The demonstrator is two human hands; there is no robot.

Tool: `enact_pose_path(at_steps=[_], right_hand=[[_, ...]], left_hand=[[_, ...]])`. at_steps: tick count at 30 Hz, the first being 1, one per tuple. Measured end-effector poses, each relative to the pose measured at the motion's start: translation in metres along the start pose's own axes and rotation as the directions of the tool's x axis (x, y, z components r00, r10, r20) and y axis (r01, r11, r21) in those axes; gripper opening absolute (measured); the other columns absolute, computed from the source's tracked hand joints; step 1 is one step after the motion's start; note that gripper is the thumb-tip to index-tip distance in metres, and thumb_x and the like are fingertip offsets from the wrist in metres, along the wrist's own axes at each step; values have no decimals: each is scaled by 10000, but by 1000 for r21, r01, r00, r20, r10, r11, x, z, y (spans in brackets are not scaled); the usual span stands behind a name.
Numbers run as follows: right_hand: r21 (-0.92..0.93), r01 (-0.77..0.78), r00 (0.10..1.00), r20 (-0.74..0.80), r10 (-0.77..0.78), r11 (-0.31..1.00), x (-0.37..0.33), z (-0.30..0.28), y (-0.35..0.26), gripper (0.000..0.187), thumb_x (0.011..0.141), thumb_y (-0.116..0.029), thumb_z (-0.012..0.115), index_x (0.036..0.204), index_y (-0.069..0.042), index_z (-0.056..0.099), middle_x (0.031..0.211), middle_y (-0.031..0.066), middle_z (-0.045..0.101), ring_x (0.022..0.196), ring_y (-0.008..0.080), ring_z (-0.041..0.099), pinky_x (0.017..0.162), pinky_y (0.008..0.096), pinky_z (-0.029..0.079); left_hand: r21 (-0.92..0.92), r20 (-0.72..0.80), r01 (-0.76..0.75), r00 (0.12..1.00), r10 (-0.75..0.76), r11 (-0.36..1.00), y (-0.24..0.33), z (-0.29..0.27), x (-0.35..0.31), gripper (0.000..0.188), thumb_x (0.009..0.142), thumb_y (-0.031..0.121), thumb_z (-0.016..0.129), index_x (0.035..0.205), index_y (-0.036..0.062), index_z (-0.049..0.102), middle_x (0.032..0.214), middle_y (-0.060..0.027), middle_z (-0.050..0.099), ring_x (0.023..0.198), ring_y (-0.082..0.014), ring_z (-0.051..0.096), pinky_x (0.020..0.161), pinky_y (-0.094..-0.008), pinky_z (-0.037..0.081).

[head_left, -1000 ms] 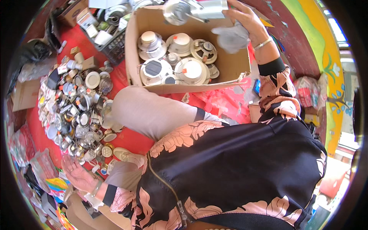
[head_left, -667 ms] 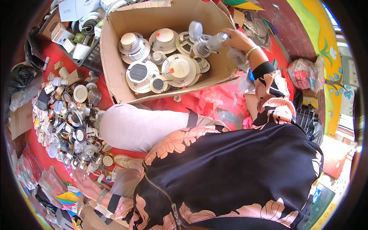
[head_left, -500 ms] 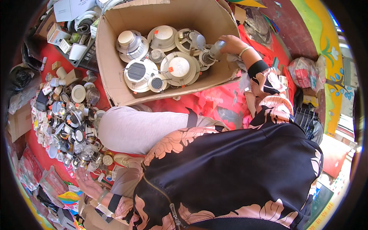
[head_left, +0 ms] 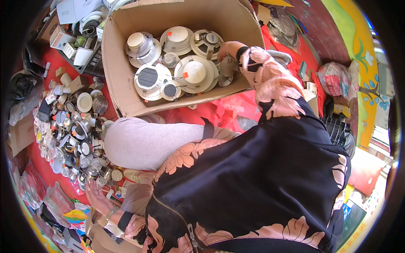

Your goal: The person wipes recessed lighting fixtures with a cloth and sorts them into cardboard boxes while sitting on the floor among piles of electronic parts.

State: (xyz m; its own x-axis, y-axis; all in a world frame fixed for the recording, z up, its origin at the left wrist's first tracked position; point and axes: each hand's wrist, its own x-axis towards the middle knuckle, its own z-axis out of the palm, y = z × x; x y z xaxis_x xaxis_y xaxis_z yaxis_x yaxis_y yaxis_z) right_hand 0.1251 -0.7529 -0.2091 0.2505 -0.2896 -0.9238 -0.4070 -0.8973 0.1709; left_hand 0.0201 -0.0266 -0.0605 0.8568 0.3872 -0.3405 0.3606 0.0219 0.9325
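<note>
Head view: right hand (head_left: 230, 50) inside carton rim (head_left: 202, 100), fingers unclear; left hand (head_left: 100, 200) outside, fingers spread.

Lamps (head_left: 195, 72) in carton (head_left: 113, 69), pile (head_left: 78, 130) left

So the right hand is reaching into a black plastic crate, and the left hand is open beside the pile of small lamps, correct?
Not quite: the head view shows the right hand reaching into the cardboard box. The left hand is open beside the pile of small lamps.

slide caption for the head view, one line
Right hand in a cardboard box of round lights, open left hand beside a heap of small lamps.
</note>
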Motion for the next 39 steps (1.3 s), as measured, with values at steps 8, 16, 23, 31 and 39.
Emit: enact_pose_path(at_steps=[8, 16, 23, 31, 39], right_hand=[[65, -219, 971, -83, 224, 974, 1, -6, -46, 582, 685, -497, 659, 1065, -58, 615, 1101, 123, 591, 997, 253, 568, 845, 398, 432], [350, 185, 912, -409, -29, 918, -12, -2, 5, 710, 614, -600, 646, 1023, -20, 625, 1064, 128, 606, 988, 229, 573, 850, 317, 424], [212, 27, 922, -382, 58, 977, 62, 66, 9, 824, 652, -679, 555, 1077, 26, 575, 1133, 195, 552, 1076, 318, 513, 914, 336, 381], [212, 38, 942, -332, 35, 977, 76, 53, 3, 657, 731, -614, 491, 1023, -41, 625, 1024, 143, 616, 974, 259, 577, 832, 326, 439], [515, -180, 943, -152, 296, 838, 16, 67, -54, 508, 753, -456, 580, 1018, -24, 614, 922, 136, 637, 857, 252, 618, 752, 343, 470]], left_hand=[[21, -44, 14, 999, -13, 1000, 2, 8, -13, 459, 866, 277, 516, 1214, -11, 441, 1191, -175, 503, 1121, -253, 470, 942, -352, 343], [58, -74, 30, 997, -25, 998, -2, 5, -15, 407, 887, 243, 477, 1213, 1, 448, 1184, -171, 506, 1121, -253, 473, 949, -348, 339], [100, -35, 43, 999, -40, 994, -4, 17, -6, 402, 890, 258, 486, 1197, -1, 460, 1173, -166, 516, 1114, -244, 480, 954, -353, 336], [79, -39, 41, 999, -38, 996, -12, 3, -6, 381, 885, 247, 506, 1185, 14, 474, 1147, -149, 538, 1083, -229, 506, 935, -348, 358], [92, -70, 45, 997, -38, 995, -11, 5, -16, 367, 889, 245, 502, 1175, 16, 482, 1142, -143, 542, 1074, -232, 511, 933, -351, 362]])
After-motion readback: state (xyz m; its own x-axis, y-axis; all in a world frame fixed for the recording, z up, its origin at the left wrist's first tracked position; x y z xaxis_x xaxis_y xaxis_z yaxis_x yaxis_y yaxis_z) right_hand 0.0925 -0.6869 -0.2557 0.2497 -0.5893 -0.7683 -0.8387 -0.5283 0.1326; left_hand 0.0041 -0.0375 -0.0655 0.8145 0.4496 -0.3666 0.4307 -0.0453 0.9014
